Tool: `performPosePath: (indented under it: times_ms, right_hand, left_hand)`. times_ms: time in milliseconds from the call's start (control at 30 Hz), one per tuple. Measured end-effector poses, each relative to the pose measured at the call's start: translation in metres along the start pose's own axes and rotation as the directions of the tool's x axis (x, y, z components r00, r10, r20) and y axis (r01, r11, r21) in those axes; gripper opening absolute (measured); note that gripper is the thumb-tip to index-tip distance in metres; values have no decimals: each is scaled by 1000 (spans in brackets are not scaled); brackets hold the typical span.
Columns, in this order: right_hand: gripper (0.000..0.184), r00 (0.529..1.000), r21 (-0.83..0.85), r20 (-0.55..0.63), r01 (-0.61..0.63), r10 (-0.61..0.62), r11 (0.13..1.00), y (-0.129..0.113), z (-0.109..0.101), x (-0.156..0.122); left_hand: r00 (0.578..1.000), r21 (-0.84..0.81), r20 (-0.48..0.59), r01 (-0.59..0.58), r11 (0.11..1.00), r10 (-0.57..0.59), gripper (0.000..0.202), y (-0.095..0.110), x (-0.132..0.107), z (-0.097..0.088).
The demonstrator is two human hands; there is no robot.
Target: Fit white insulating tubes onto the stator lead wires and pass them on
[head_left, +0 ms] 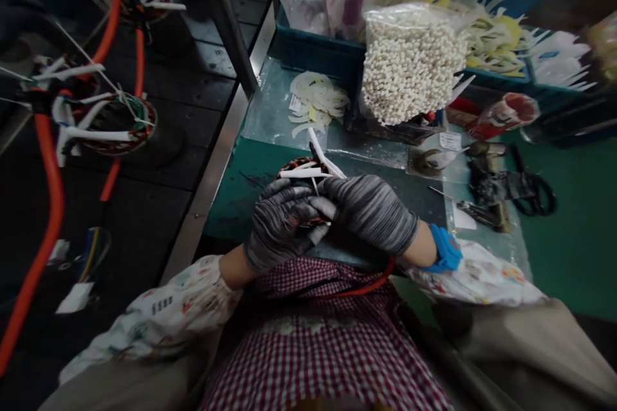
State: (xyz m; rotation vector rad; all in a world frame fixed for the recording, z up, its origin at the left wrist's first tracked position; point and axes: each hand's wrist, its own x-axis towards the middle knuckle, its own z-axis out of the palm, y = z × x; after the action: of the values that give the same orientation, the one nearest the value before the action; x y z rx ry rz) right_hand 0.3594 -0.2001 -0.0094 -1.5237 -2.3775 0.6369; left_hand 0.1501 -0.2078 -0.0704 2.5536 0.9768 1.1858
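Both my hands wear grey striped gloves and meet over a wound copper coil [299, 170] with white sleeved leads, at the near edge of the green bench [569, 231]. My left hand [279, 221] curls round the coil's near side, fingers closed. My right hand [369, 211] is closed over the coil from the right, pinching at a white sleeve; a blue band sits on that wrist. An orange lead [371, 282] runs from under my right hand across my checked apron.
A clear bag of small white pieces [409, 63] leans on blue bins [318, 51] holding yellowish strips. Black scissors [533, 192] and small tools lie to the right. On the left, similar coils [116, 125] with orange cables [45, 205] lie on a dark conveyor.
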Motion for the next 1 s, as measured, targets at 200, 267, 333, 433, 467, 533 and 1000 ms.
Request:
performPosePath:
  times_ms: [200,267,333,433,467,533,1000]
  right_hand:
    - [25,994,688,-99,40,40,725,6,-4,-7]
    - [22,1000,757,10,-4,-5,653,7,-9,-8]
    - [13,997,747,72,-31,-34,664,9,-14,-7]
    - [7,1000,717,-17,-2,21,697,12,-15,-7]
    - [7,998,716,-52,7,43,698,13,-13,-7]
    - [8,994,714,-87,22,58,700,16,-9,-8]
    - [19,947,528,-83,307,-312,792,40,20,-25]
  left_hand:
    - [999,16,-34,-33,999,34,23,-2,1,1]
    - [998,33,-31,-53,998,54,27,-3,1,0]
    - [998,49,-14,-55,997,55,26,-3,1,-1]
    - [999,79,1,-43,996,43,16,-2,3,-1]
    - [999,83,-7,-43,996,44,16,-2,3,0]
    - [998,77,-31,-49,996,52,15,0,4,0]
    - [995,45,96,-15,999,11,37,-7,-6,0]
